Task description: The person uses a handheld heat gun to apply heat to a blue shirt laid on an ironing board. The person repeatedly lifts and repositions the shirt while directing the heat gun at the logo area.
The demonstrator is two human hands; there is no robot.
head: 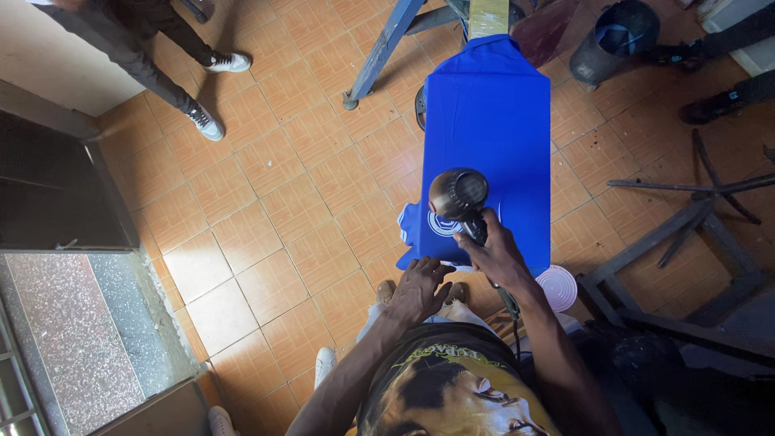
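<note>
Overhead, a hair dryer (458,194) is gripped by the right hand (494,252) above the white print (442,223) near the blue shirt's (491,129) near edge; that edge is pressed flat by the open left hand (420,287).

One blue shirt (491,137), one hair dryer (458,196), one black bucket (613,40).
</note>
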